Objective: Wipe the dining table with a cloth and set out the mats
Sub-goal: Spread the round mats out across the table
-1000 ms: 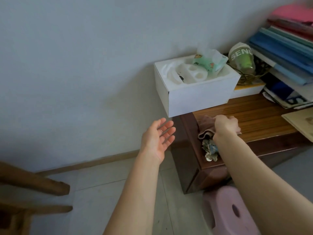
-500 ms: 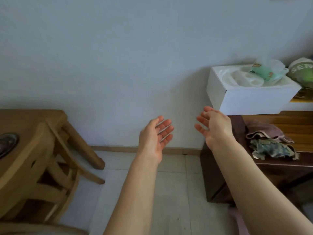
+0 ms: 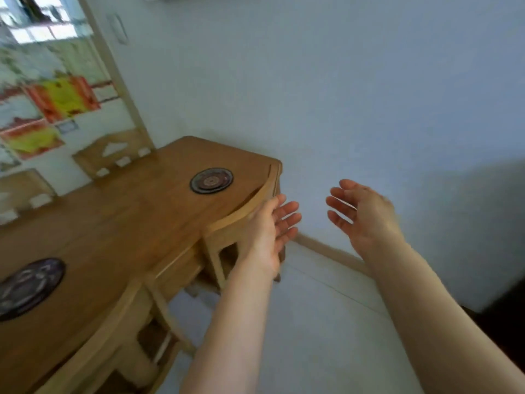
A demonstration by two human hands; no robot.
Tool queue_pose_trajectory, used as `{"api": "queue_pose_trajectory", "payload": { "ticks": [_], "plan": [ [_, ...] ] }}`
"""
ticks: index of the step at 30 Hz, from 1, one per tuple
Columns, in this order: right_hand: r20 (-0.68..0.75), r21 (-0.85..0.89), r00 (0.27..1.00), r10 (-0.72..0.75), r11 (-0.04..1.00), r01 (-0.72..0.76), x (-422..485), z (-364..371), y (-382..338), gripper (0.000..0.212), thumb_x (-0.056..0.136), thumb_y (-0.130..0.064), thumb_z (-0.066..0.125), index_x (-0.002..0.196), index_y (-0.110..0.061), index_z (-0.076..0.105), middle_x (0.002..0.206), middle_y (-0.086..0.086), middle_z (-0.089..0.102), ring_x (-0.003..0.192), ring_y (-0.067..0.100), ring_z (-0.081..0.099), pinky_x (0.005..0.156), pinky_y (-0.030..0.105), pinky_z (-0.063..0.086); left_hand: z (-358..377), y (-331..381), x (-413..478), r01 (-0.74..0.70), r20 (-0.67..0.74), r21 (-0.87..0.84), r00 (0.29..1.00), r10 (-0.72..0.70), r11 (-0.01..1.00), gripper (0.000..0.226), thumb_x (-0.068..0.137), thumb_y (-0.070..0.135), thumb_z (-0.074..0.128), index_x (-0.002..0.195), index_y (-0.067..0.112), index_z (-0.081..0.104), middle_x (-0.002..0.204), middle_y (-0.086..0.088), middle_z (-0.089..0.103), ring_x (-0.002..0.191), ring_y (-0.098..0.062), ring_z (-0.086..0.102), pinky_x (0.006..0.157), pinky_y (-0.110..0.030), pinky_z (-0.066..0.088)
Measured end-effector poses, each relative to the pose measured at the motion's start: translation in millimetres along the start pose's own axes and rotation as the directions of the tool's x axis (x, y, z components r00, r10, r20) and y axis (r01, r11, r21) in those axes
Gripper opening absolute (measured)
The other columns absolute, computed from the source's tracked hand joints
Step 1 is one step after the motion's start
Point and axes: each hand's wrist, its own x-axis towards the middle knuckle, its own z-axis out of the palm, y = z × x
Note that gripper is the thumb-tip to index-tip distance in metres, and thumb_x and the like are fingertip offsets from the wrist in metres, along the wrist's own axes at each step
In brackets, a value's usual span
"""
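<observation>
A light brown wooden dining surface fills the left half of the view, its rounded corner pointing toward the wall. Two round dark mats with faint patterns lie flat on it, well apart. The far round dark mat sits near the corner. The near round dark mat lies at the left edge of the view, partly cut off. The person's bare left grip is raised in front of the corner, fingers straight and slightly spread, palm facing right, holding nothing. Whether it touches the wooden edge cannot be told. The bare right grip is raised beside it, apart, palm facing left, fingers loosely spread and holding nothing. A matching wooden chair is tucked under the near side. Another wooden chair back stands at the far side. Behind are a pale blue-grey wall, a pale tiled floor and a blurred bright window.
</observation>
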Motion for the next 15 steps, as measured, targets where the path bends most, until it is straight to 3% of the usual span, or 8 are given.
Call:
{"api": "queue_pose_trajectory", "payload": {
  "ticks": [4, 9, 15],
  "plan": [
    [0.112, -0.023, 0.993, 0.039, 0.999, -0.037, -24.6, 73.6, 36.1, 0.019, 0.094, -0.007, 0.048, 0.099, -0.013, 0.066, 0.093, 0.005, 0.071, 0.083, 0.02, 0.069, 0.07, 0.033, 0.056, -76.7, 36.1, -10.1, -0.078, -0.124, -0.036, 0.99, 0.073, 0.996, 0.02, 0.095, 0.033, 0.057, 0.107, 0.021, 0.068, 0.09, 0.002, 0.077, 0.083, -0.015, 0.074, 0.078, -0.034, 0.056],
    [0.234, -0.065, 0.967, 0.098, 0.994, -0.085, -38.6, 137.6, 68.8, 0.02, 0.095, -0.008, 0.048, 0.1, -0.014, 0.066, 0.087, 0.003, 0.071, 0.076, 0.016, 0.069, 0.062, 0.029, 0.052, -133.4, 56.7, -9.7, -0.084, -0.215, -0.111, 0.975, 0.059, 0.99, 0.018, 0.095, 0.03, 0.057, 0.106, 0.02, 0.067, 0.088, 0.001, 0.077, 0.081, -0.016, 0.075, 0.078, -0.036, 0.056],
    [0.269, -0.132, 0.954, 0.129, 0.987, -0.097, -16.2, 184.7, 89.3, 0.019, 0.095, -0.007, 0.049, 0.098, -0.016, 0.066, 0.09, 0.005, 0.072, 0.077, 0.018, 0.069, 0.065, 0.032, 0.053, -174.3, 70.0, 21.4, -0.1, -0.281, -0.147, 0.958, 0.056, 0.984, 0.016, 0.096, 0.031, 0.057, 0.105, 0.021, 0.066, 0.086, 0.002, 0.077, 0.077, -0.013, 0.074, 0.074, -0.034, 0.055]
  ]
}}
